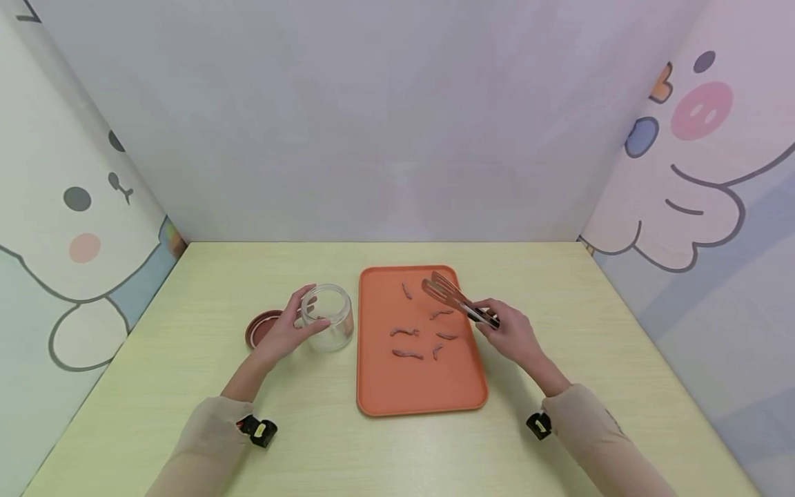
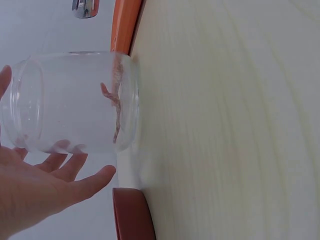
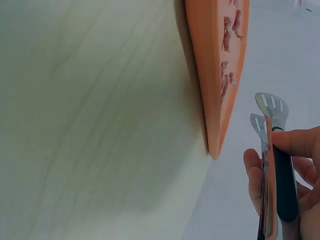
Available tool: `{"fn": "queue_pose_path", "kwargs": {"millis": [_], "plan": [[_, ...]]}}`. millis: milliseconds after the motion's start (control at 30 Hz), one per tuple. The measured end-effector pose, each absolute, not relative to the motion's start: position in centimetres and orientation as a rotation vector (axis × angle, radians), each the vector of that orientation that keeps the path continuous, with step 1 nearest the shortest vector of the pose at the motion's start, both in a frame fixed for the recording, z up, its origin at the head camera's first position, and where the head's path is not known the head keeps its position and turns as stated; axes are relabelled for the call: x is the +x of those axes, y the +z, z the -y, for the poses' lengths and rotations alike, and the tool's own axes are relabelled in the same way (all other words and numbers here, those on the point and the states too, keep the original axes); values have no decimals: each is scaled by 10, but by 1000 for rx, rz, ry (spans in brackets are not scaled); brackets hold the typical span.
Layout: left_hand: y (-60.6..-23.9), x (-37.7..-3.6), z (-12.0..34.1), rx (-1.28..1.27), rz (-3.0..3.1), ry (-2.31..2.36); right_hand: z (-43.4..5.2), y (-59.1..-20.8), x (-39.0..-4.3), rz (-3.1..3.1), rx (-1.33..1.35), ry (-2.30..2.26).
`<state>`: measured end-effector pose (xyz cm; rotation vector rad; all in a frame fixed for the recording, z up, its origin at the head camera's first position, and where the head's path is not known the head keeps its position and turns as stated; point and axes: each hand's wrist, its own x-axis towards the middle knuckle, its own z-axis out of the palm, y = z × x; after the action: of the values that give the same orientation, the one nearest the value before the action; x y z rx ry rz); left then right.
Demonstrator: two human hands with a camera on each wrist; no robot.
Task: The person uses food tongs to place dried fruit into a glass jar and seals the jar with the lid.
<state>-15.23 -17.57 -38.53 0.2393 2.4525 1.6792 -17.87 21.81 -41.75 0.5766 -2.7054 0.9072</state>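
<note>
A person's two hands work at a pale wooden table (image 1: pixel 559 317), seen from above. Left of centre, the left hand (image 1: pixel 287 333) curves round a clear glass jar (image 1: pixel 329 317), fingers relaxed against its side — a steadying hold that keeps the open mouth upright and free. The left wrist view shows a reddish strip (image 2: pixel 116 102) already lying on the jar's bottom. Just behind the hand, at the jar's left, sits a dark red lid (image 1: pixel 261 327), off the jar and out of the way.

At the centre lies an orange tray (image 1: pixel 419 393) with several small reddish strips (image 1: pixel 406 355) scattered over its upper half. The right hand (image 1: pixel 512 331), right of the tray, grips a pair of tongs (image 1: pixel 453 297) by the handle. The two slotted tips are nearly pressed together, pinching nothing, and hover over the tray's upper right — poised above the strips.
</note>
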Motion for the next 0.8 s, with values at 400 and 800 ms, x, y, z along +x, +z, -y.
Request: {"fn": "queue_pose_path", "kwargs": {"millis": [400,800], "plan": [[-388,-155,176,224,-2450,1679,-194,-427,-177,2708,574,888],[-387,-153,176,226,-2451,1679,-173,-429,-180,2769,552,869]]}}
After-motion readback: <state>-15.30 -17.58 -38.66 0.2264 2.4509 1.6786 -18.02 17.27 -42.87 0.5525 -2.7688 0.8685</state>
